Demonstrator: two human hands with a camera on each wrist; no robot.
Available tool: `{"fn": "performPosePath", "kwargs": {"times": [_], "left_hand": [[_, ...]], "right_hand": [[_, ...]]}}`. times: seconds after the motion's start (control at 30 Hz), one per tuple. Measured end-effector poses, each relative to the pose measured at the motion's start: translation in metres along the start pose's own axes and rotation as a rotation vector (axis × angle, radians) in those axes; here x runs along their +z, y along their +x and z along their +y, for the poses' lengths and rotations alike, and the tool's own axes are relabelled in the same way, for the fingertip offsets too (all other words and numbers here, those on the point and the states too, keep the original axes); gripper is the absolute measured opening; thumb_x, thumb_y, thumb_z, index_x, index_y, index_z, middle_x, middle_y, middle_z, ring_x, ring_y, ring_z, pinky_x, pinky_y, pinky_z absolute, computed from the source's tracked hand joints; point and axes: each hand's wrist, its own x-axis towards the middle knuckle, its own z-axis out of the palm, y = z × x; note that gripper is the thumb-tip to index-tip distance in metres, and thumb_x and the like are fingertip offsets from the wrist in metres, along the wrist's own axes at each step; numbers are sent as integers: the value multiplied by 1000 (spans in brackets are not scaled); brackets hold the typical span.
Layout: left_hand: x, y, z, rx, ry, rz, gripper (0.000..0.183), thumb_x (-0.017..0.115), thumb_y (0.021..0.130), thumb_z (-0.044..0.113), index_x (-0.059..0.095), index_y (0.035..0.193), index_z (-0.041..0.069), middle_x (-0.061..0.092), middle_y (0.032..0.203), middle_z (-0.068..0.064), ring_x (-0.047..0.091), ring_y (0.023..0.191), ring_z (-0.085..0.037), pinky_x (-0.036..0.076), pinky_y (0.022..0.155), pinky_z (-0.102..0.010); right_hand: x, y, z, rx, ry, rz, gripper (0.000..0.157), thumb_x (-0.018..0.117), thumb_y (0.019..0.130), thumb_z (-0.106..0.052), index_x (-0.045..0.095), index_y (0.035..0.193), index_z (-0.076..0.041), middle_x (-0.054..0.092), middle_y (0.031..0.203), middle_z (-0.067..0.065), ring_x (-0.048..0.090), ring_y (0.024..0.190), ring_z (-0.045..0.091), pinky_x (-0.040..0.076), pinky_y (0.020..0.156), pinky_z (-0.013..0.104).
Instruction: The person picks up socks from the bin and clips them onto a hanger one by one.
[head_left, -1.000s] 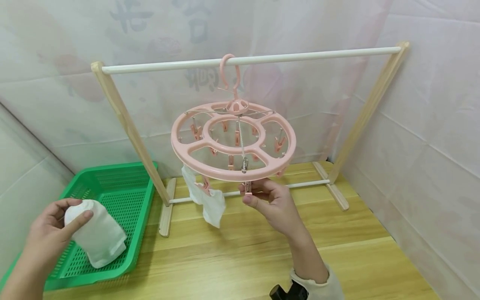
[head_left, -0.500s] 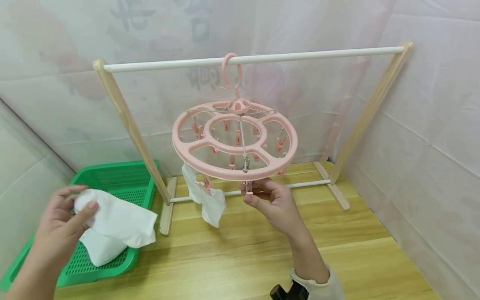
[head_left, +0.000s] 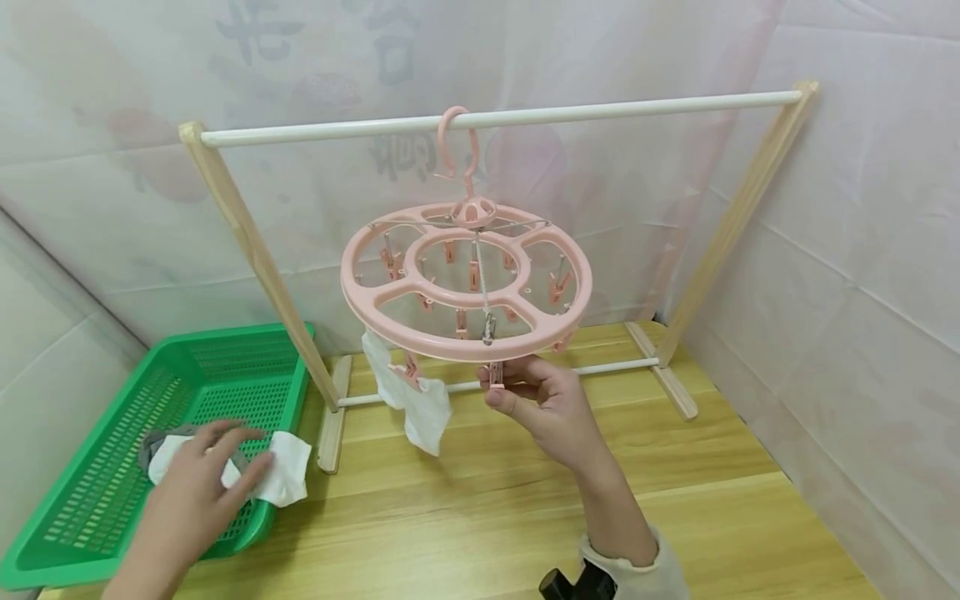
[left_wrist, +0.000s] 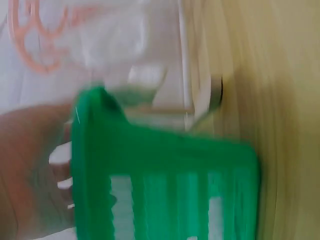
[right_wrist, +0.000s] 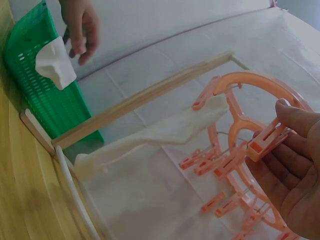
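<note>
My right hand (head_left: 551,417) pinches a pink clothespin (head_left: 496,375) between thumb and fingers, under the front of a round pink clip hanger (head_left: 360,296). Above the green basket (head_left: 97,450), my left hand (head_left: 191,492) has loosely bent fingers. A white sock (head_left: 285,471) drapes over the basket's right rim; in the right wrist view, this sock (right_wrist: 55,65) lies apart from the left hand (right_wrist: 82,30). Grey cloth (head_left: 152,450) and more white cloth (head_left: 167,454) show in the basket, partly behind the hand. Another white sock (head_left: 427,417) hangs from a hanger clip.
The hanger hooks over the white top bar (head_left: 600,112) of a wooden rack, whose left post (head_left: 255,250) stands beside the basket. Below runs a lower white rod (head_left: 615,369). Several unused clips hang from the ring. Fabric walls (head_left: 862,250) enclose the wooden table (head_left: 525,533).
My left hand lifted a white sock and swung it rightward, then let it go over the basket rim and moved back above the basket. My right hand keeps its pinch on the clothespin.
</note>
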Motion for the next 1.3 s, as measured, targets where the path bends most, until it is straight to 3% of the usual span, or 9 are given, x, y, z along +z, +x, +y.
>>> {"fn": "performPosePath", "kwargs": {"times": [0.13,0.23,0.37,0.47,0.63,0.8,0.97,1.17,1.3], "left_hand": [[11,-3,28,12,28,-158,76,85,74,48,56,134,12,43,142,-23,55,113,-50,55,57,-50],[20,-8,36,4,113,-229,87,92,68,31,47,140,9,31,148,-26,55,108,-51,45,43,-33],[26,-12,38,-5,155,-174,79,82,69,1,45,138,8,32,147,-25,56,102,-47,32,38,-23],[25,-13,38,-9,154,-142,70,75,72,-1,47,135,8,37,145,-23,56,103,-47,30,39,-22],[25,-18,40,9,189,-157,77,80,67,-5,47,135,6,32,148,-25,55,99,-46,30,39,-22],[32,-20,41,46,216,-33,67,75,63,-13,55,124,6,40,142,-26,56,90,-44,37,42,-32],[36,-19,38,80,213,74,55,78,63,-2,61,114,9,49,135,-26,57,93,-48,46,51,-51],[36,-19,36,118,180,184,31,75,77,16,65,106,9,56,128,-22,57,98,-48,49,61,-62],[34,-15,38,137,78,266,25,71,87,15,67,110,4,66,112,-17,61,97,-42,49,67,-61]], "right_hand": [[-1,-1,0,-5,-4,5,20,70,92,-3,69,112,-1,71,104,17,69,94,32,59,84,34],[-1,-1,0,-7,-1,2,19,69,92,-3,69,112,-1,71,104,17,69,94,35,59,84,34],[0,-1,-1,-8,0,1,18,70,92,-4,69,110,-1,71,103,18,69,94,35,59,84,35],[0,-1,-1,-9,-1,5,18,70,92,-4,69,110,-2,71,102,18,69,93,31,59,84,35],[-1,-1,-1,-11,-1,4,17,70,92,-4,69,109,-1,71,102,19,70,93,25,59,84,35],[-1,-1,-2,-2,1,3,18,70,92,-5,69,110,-2,71,102,18,70,94,28,59,84,35],[-1,-1,-2,4,-4,7,18,70,92,-4,69,110,-2,71,102,17,70,93,29,59,83,34],[-1,-2,-1,-4,-9,5,18,70,91,-3,69,110,-2,71,101,16,70,93,23,59,83,33],[-1,-2,-3,-6,-9,5,18,71,92,-5,69,110,-3,71,101,15,70,93,21,59,83,34]]}}
